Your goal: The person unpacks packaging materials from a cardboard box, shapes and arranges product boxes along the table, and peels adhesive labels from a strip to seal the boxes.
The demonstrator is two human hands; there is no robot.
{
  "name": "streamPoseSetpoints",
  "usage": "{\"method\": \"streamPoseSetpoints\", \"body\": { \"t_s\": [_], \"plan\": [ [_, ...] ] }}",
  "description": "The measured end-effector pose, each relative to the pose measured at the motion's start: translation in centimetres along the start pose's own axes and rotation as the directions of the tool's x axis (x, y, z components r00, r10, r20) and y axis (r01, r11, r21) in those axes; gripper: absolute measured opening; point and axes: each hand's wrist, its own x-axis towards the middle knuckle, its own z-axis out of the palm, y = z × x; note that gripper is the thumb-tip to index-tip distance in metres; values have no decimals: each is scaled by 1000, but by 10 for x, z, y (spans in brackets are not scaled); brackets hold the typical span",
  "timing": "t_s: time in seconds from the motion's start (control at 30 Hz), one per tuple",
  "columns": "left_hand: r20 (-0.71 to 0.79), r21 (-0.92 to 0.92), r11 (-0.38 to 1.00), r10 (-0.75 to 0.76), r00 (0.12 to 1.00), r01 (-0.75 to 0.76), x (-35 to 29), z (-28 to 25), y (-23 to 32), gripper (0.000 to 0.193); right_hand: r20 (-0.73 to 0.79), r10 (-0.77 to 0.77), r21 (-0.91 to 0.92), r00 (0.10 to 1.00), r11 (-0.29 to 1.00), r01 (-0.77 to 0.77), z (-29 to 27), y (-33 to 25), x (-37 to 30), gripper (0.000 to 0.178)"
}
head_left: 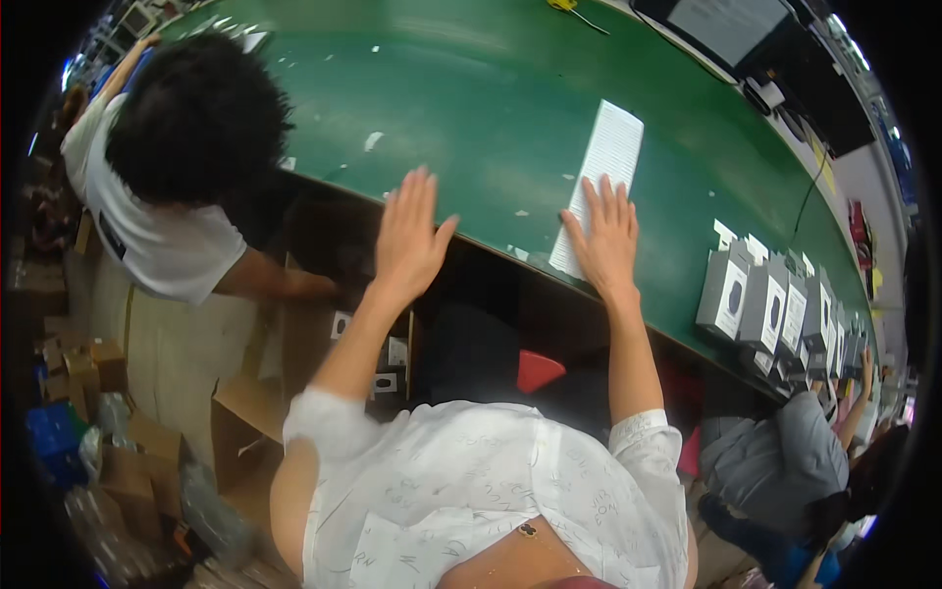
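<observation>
Currently, we are extending our right hand (607,240), fingers straight and unclenched, over a long, white, lined rectangular strip (616,142) on the smooth green tabletop (481,108), and our left hand (409,236), likewise unclenched, at its near edge.

The right hand (606,236) hides part of the white strip (614,142). The top edge cuts off the monitor (731,27), and the left sleeve (332,420) is blurred.

The table (471,118) is green, the strip (612,147) white with fine grey lines, the boxes (763,306) grey and white.
</observation>
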Motion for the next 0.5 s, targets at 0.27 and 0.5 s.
{"method": "streamPoseSetpoints", "body": {
  "t_s": [0.27,0.5],
  "plan": [
    [-145,-297,904,-363,921,309,-127,15,7,47,-50,-137,73,989,987,140,19,-32,8,58],
    [-224,-503,832,137,965,-235,27,15,71,40,-131,30,292,991,956,9,8,-16,-1,58]
  ]
}}
